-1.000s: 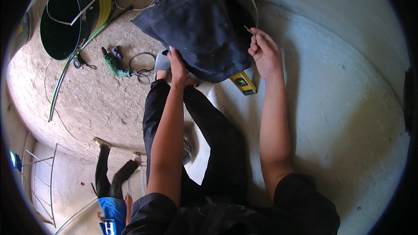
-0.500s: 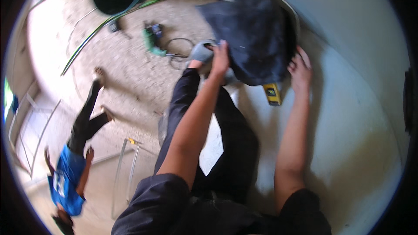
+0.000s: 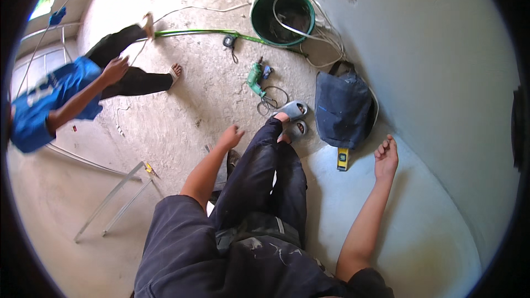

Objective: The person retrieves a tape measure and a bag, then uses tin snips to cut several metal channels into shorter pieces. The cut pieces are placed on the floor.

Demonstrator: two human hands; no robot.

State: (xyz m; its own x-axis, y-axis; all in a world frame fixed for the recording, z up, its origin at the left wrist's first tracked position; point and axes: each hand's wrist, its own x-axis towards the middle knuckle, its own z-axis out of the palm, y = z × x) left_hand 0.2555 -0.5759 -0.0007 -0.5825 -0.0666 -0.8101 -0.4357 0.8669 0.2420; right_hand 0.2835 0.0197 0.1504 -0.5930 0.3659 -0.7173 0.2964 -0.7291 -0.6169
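Observation:
A dark blue fabric bag (image 3: 339,107) rests on the floor against the wall, and a yellow spirit level (image 3: 343,159) sticks out from its near end. My right hand (image 3: 386,157) hangs just to the right of the level, apart from the bag, its fingers loosely curled and nothing seen in them. To the left of my legs, my left hand (image 3: 231,137) hovers over the floor with its fingers partly stretched and no object visible in it. A green power drill (image 3: 255,79) with a dark cord lies beyond my sandals (image 3: 292,110).
A green bucket (image 3: 265,19) stands beyond the bag, with a pale hose (image 3: 326,36) around it. Green strips (image 3: 193,32) and a dark tape measure (image 3: 228,41) lie on the floor. At left a person in a blue shirt (image 3: 61,96) walks near a metal frame (image 3: 113,201).
Both my hands have come away from the bag's sides, the left one moving left. My view has risen and pulled back, and the bucket shows fully. The person in blue has changed stride.

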